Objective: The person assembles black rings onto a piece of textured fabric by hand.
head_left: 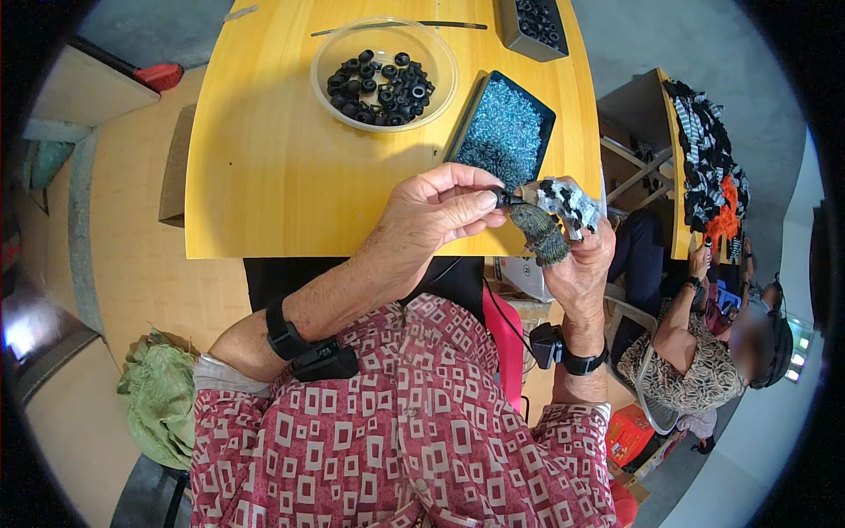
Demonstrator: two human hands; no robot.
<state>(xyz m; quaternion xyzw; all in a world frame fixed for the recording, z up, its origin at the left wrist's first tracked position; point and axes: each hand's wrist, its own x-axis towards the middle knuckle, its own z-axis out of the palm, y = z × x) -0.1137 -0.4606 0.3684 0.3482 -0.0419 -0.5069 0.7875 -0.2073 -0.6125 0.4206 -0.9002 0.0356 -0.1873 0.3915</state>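
Note:
Over the table's near edge, my left hand (444, 209) pinches a small black part (502, 196) between thumb and fingertips. My right hand (581, 260) meets it from the right, fingers closed. A dark knitted cover (540, 233) wraps its thumb, and a black-and-white cloth wrap (568, 204) covers its fingers. What the right fingertips grip is hidden by these covers. Just beyond the hands lies a dark tray (547, 141) full of small clear-blue pieces. Farther left stands a clear round plastic bowl (321, 75) with many black ring-like parts (387, 92).
At the far right corner of the yellow table (264, 158) stands a grey bin (532, 46) of black parts. A thin dark strip (440, 25) lies behind the bowl. Another person (687, 352) works at a table to the right with striped cloth (700, 150) and orange cloth (726, 211).

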